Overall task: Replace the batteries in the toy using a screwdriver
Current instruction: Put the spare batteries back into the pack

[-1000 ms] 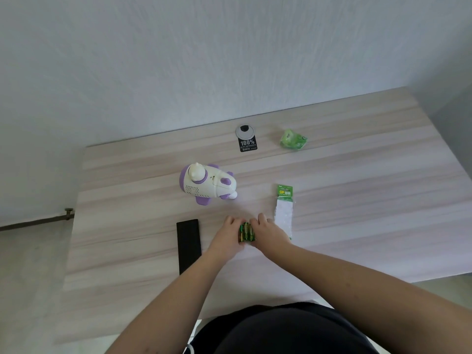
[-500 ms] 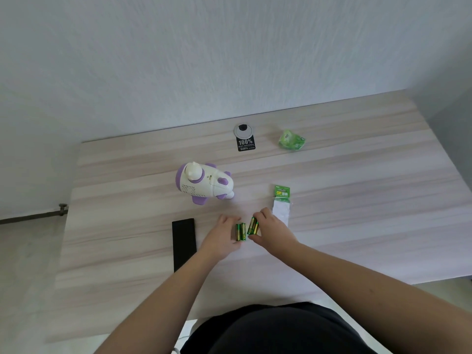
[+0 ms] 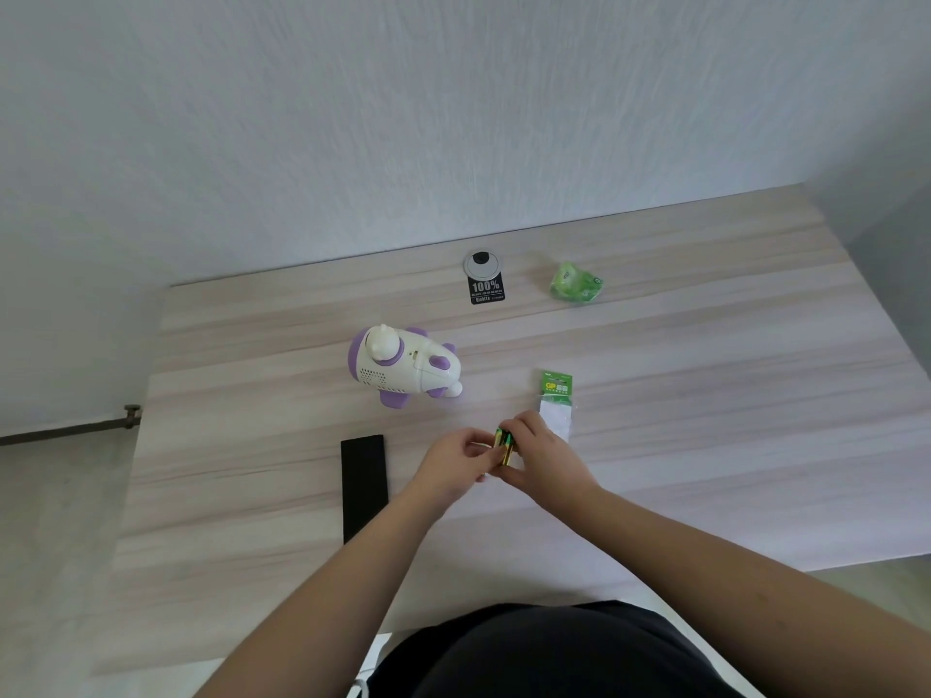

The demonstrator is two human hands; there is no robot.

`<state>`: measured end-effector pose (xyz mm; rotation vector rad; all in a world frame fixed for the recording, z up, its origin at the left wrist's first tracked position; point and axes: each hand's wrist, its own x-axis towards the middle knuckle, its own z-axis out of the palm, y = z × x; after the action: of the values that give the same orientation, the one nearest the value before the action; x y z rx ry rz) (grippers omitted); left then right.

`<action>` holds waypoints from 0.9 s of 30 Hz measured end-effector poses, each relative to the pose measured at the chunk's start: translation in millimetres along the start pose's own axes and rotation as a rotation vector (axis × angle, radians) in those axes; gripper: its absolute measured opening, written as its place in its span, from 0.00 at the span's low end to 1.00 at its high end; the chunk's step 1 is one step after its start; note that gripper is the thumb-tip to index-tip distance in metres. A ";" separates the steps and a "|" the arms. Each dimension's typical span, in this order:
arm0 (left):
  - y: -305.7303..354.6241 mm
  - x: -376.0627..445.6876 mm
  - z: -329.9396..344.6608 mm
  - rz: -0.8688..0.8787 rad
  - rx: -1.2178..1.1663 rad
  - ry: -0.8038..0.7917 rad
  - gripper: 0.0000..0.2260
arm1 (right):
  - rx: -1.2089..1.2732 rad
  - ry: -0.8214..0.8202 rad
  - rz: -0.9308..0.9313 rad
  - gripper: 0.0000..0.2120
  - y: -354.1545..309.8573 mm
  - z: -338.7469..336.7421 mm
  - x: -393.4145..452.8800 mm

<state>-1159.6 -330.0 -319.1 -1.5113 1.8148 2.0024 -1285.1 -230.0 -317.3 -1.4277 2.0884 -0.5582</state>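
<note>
**Batteries held between both hands above a wooden table**

A pale, wood-grain table (image 3: 705, 375) stands against a white textured wall; grey floor shows at the left. Near the table's front edge, the left hand (image 3: 453, 468) and the right hand (image 3: 546, 466) meet over the surface. The right hand's fingers curl around a small bundle of green-and-gold batteries (image 3: 505, 447), thumb below and fingertips over the top. The batteries' long axes run roughly from the person toward the wall, tilted slightly to the left at the far end. The left hand's fingers are bent, with the fingertips at the bundle's left side; whether they pinch a battery or only touch it cannot be told.

The toy (image 3: 403, 367), a white-and-purple plastic animal, lies on its side further back and to the left of the hands, well apart from them. Its long axis runs left to right, head end toward the left, perforated speaker grille facing the viewer.

Just beyond the right hand lies a torn battery pack (image 3: 556, 400) with a green header card. A black rectangular strip (image 3: 363, 488) lies left of the hands. Near the wall sit a round grommet with a black "100%" tag (image 3: 485, 283) and crumpled green wrapping (image 3: 576, 283).
</note>
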 end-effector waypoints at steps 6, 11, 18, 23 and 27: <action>5.4 3.8 7.1 -0.048 -0.144 -0.091 0.08 | 0.208 -0.042 0.082 0.24 12.4 -12.0 -6.5; 11.8 8.5 15.5 0.065 0.042 -0.106 0.10 | 0.570 -0.018 0.319 0.05 21.8 -20.8 -12.4; 35.5 13.1 27.9 0.288 0.526 -0.154 0.22 | 0.657 -0.029 0.341 0.05 34.4 -36.4 -25.9; 37.2 15.4 46.2 0.291 0.497 -0.165 0.18 | 0.666 0.020 0.375 0.04 47.8 -44.0 -29.6; 30.1 19.1 54.9 0.292 0.458 -0.200 0.26 | 0.737 0.125 0.458 0.03 65.7 -51.8 -37.1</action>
<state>-1220.8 -306.9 -318.5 -0.9316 2.2968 1.5958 -1354.2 -170.5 -310.2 -0.4941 1.8989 -1.0865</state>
